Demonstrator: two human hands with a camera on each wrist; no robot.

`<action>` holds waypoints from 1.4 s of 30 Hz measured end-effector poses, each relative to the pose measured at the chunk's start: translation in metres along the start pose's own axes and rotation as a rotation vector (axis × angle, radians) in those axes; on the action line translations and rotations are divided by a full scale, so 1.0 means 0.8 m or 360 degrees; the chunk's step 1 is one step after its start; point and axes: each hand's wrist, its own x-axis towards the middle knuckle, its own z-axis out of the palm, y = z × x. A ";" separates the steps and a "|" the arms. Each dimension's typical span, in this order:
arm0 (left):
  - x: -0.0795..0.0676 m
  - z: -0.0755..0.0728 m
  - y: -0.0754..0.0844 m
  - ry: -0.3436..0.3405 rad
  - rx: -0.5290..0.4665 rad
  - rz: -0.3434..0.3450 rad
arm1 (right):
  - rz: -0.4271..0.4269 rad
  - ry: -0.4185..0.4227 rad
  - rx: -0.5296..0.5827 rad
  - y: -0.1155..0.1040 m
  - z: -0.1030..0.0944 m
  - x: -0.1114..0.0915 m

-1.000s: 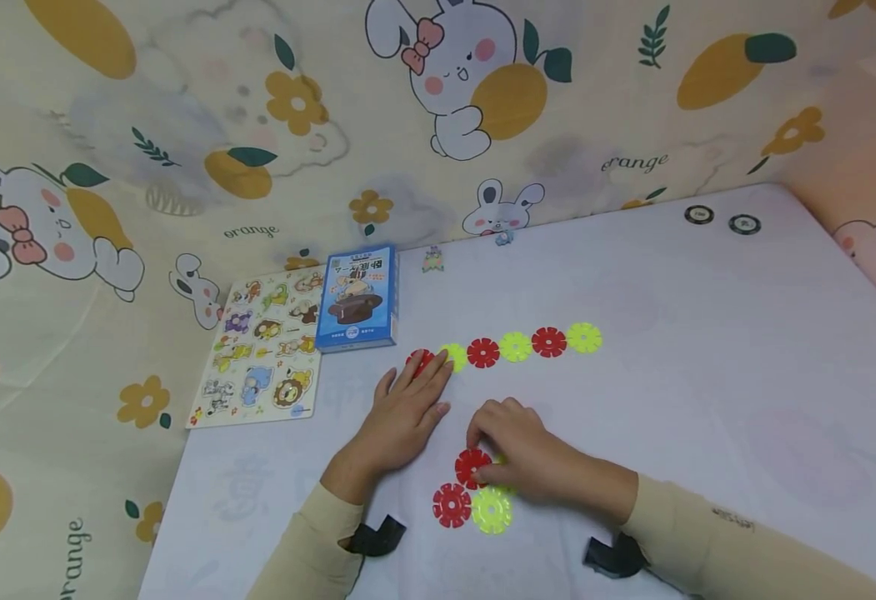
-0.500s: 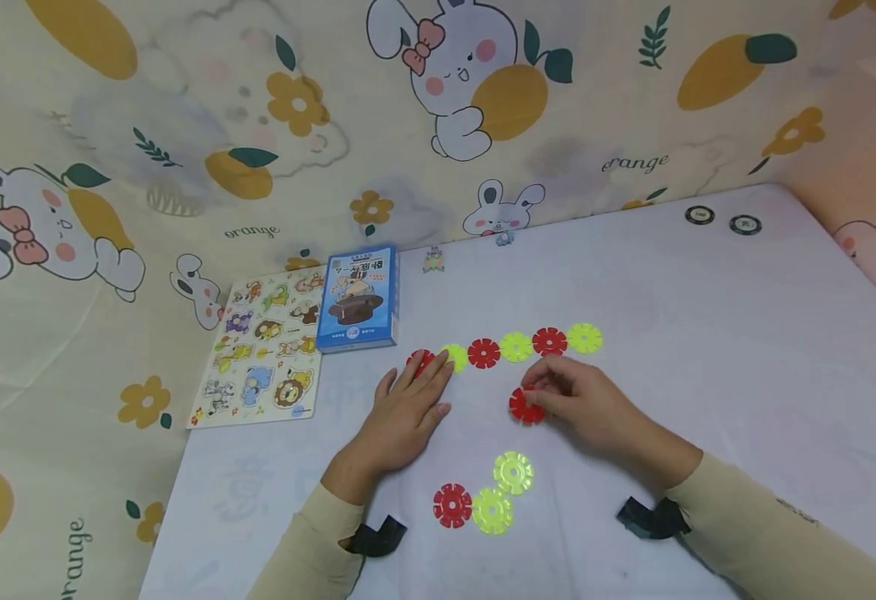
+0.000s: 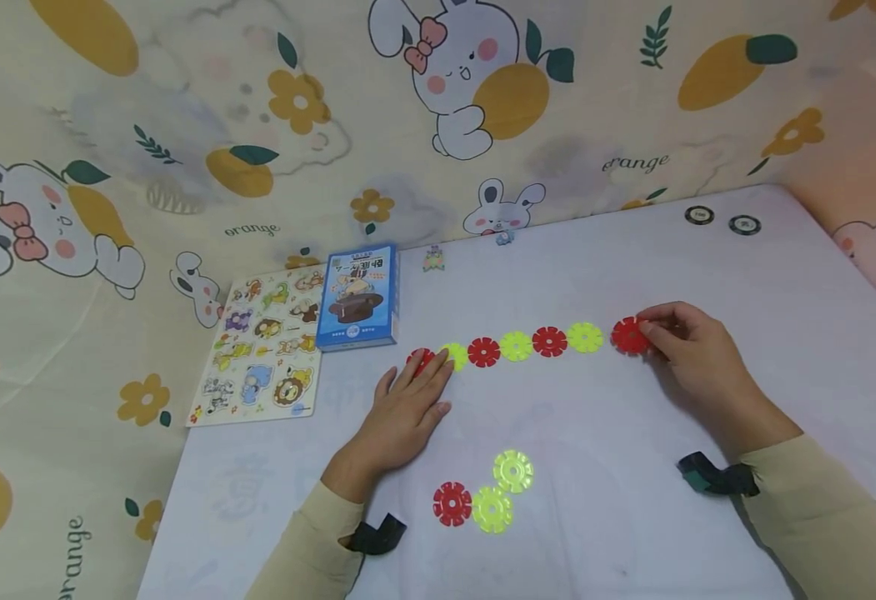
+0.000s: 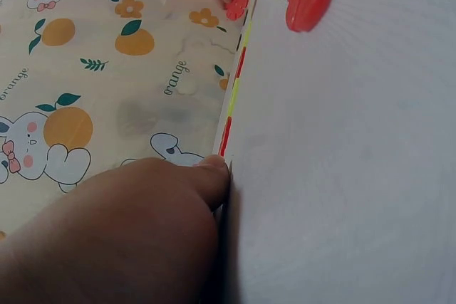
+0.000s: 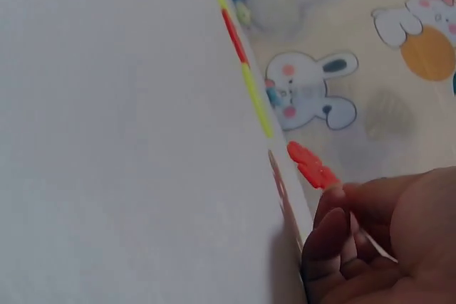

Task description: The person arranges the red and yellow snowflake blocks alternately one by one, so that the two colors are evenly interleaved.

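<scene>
Right hand: the right hand pinches the rim between thumb and fingers.
Held disc: a red, round, notched plastic-looking disc juts left from the fingertips, raised off the white tabletop.
Gap: the held disc is just right of the yellow-green, notched end disc, apart from it.
Row axis: the row of alternating red and yellow-green discs runs left to right, its right end slightly farther; the held disc carries on that line.
Nearer hand: the right, at this end; the left hand lies with fingers extended across the row's left end.
Near side: one red disc and two yellow-green discs, well apart from the row.
</scene>
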 end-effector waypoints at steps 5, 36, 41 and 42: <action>0.001 0.002 -0.001 -0.0012 0.0007 -0.0004 | -0.0063 -0.0006 -0.0142 0.005 -0.009 0.001; 0.002 -0.004 0.002 -0.0034 0.0020 -0.0002 | -0.0521 -0.0338 -0.1144 -0.011 0.008 -0.019; 0.001 -0.004 0.002 -0.0025 0.0021 -0.0005 | -0.0530 -0.0331 -0.1106 -0.010 0.008 -0.020; 0.001 -0.004 0.002 -0.0021 0.0020 -0.0006 | -0.0533 -0.0332 -0.1102 -0.010 0.008 -0.019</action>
